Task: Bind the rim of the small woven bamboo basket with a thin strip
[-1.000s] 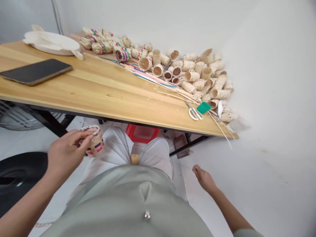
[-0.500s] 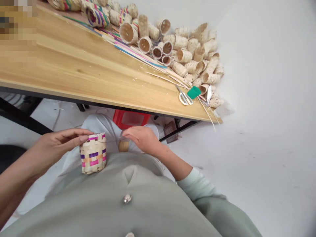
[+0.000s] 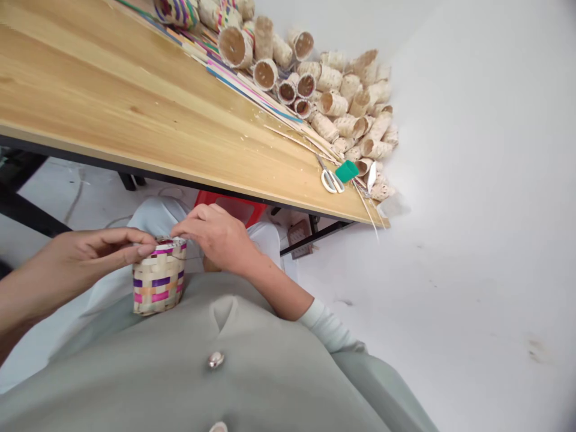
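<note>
A small woven basket [image 3: 158, 281], pale with pink, purple and orange bands, sits upright against my lap. My left hand [image 3: 105, 249] pinches its rim at the left between thumb and fingers. At the rim's right side is my right hand [image 3: 218, 235], fingers closed in a pinch. A thin dark thread [image 3: 182, 257] hangs in a loop from the basket to below this hand. Whatever else the right fingertips hold is too small to make out.
Across the wooden table [image 3: 148, 126] lie coloured strips [image 3: 252, 90] and white-handled scissors [image 3: 332, 181], beside a green piece [image 3: 347, 171]. Many woven cylinders [image 3: 333, 103] are heaped against the wall. A red container [image 3: 230, 207] stands under the table edge.
My right hand has come left, from well apart to the basket's rim, and the thread has gone slack. The left hand keeps its hold on the rim. The whole view has shifted slightly.
</note>
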